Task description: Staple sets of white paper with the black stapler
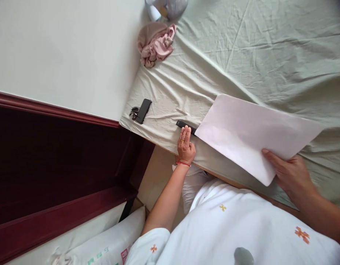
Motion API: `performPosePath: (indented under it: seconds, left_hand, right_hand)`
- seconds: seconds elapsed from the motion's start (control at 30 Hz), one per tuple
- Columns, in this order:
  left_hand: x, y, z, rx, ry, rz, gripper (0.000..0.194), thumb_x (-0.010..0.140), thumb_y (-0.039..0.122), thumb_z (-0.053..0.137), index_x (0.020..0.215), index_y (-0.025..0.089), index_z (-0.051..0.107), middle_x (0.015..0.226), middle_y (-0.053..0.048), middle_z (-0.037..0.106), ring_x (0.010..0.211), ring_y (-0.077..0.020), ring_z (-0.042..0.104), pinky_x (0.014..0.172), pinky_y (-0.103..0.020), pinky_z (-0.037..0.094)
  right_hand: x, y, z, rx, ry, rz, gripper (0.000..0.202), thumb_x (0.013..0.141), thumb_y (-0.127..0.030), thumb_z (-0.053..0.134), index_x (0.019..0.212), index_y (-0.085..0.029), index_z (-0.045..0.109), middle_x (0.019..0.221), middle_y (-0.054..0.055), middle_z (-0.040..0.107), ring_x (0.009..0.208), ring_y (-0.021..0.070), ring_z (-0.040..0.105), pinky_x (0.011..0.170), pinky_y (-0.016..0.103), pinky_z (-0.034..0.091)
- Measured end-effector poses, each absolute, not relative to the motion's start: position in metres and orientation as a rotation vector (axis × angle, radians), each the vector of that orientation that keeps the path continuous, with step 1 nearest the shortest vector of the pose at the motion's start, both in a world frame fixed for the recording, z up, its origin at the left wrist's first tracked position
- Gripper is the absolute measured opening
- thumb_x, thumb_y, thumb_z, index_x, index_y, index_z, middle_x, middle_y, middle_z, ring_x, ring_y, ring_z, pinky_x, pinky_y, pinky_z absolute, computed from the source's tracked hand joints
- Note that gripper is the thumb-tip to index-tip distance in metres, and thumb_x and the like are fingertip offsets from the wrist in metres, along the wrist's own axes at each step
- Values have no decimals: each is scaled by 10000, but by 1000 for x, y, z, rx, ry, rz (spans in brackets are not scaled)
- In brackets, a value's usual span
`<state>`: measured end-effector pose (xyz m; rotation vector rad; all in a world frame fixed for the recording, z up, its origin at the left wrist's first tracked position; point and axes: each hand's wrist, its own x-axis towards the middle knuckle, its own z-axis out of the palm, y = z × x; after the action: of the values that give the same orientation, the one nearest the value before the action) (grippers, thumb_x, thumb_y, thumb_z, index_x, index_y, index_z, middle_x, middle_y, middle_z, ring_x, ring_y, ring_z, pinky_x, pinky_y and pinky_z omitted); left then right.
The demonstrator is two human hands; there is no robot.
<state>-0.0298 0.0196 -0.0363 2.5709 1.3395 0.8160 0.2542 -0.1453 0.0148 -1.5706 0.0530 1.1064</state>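
Note:
My right hand point(294, 173) grips a white sheet of paper point(252, 129) by its near right corner, the thumb on top and the other fingers hidden beneath. The sheet's left corner meets a slim black object point(182, 124), which looks like a stapler, near the edge of the cloth-covered surface point(208, 84). My left hand point(186, 145) rests on that black object with its fingers stretched out and held together; it is not wrapped round it. Whether the paper lies inside or over the black object, I cannot tell.
A black rectangular item point(143, 111) lies to the left with a small dark metal thing point(134, 113) beside it. Crumpled pink cloth point(156, 44) and a shiny, clear-looking object point(167, 8) are farther back. A dark red wooden panel point(56, 114) and a white sack point(111, 235) stand at the left.

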Motion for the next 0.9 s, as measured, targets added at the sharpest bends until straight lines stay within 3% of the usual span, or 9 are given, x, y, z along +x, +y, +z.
performPosePath:
  seconds: [0.13,0.23,0.3,0.37,0.43,0.5,0.6,0.77,0.9]
  left_hand:
    - [-32,18,-33,2573,1404,840,734,847,67,477,1559,208,374,1629,-111,390,1549,-240,297,1263,-443,302]
    - [-31,11,-24,2512,1509,1006,563,888,159,530,1451,162,511,1589,-173,426,1538,-279,307,1244,-490,308]
    - [-28,1,-16,2359,1548,1100,372,938,245,523,1279,154,640,1454,-184,564,1447,-285,440,1194,-491,371]
    - [-21,-12,-12,2091,1495,1091,286,980,345,497,1074,181,712,1177,-138,712,1174,-243,642,1049,-417,498]
    - [-12,-25,-11,1682,1415,1031,343,983,456,501,1019,195,720,920,-82,742,827,-183,691,787,-314,559]
    - [-5,-33,-13,1276,1313,1094,428,922,581,558,885,188,723,761,-49,709,645,-151,642,635,-274,526]
    - [-5,-33,-14,924,1226,1215,556,862,714,534,850,189,716,761,-53,717,730,-174,686,697,-291,547]
    - [-19,-25,-12,686,1168,1223,568,768,722,643,913,180,727,847,-62,754,776,-176,710,723,-298,556]
    - [-18,-23,-20,838,1178,1101,444,651,465,872,952,182,709,890,-30,757,780,-152,693,760,-271,540]
  right_hand:
    - [261,-151,19,-1559,168,1085,402,484,-343,956,834,-248,782,935,1,785,732,144,699,598,195,603]
    - [261,-155,21,-1532,197,1089,409,471,-332,955,832,-251,779,930,10,787,738,164,710,606,217,616]
    - [259,-157,21,-1513,186,1094,404,487,-339,948,846,-259,779,953,5,786,765,164,714,632,214,617]
    - [255,-160,21,-1499,146,1097,383,519,-357,936,856,-270,777,984,-4,783,814,162,717,667,205,613]
    - [252,-165,20,-1488,77,1110,368,556,-369,922,885,-286,777,1032,-14,778,888,165,718,726,207,610]
    - [254,-169,20,-1475,-6,1147,377,580,-362,914,927,-304,781,1079,-21,772,951,173,711,793,234,608]
    - [268,-167,18,-1546,-317,1246,347,627,-413,885,939,-296,788,1050,-10,774,907,186,704,768,284,614]
    - [303,-140,7,-1644,-603,1385,397,582,-464,897,843,-182,798,855,62,776,705,207,686,593,300,596]
    - [310,-120,-5,-1633,-646,1386,460,590,-494,890,874,-145,792,828,85,769,695,210,684,571,295,588]
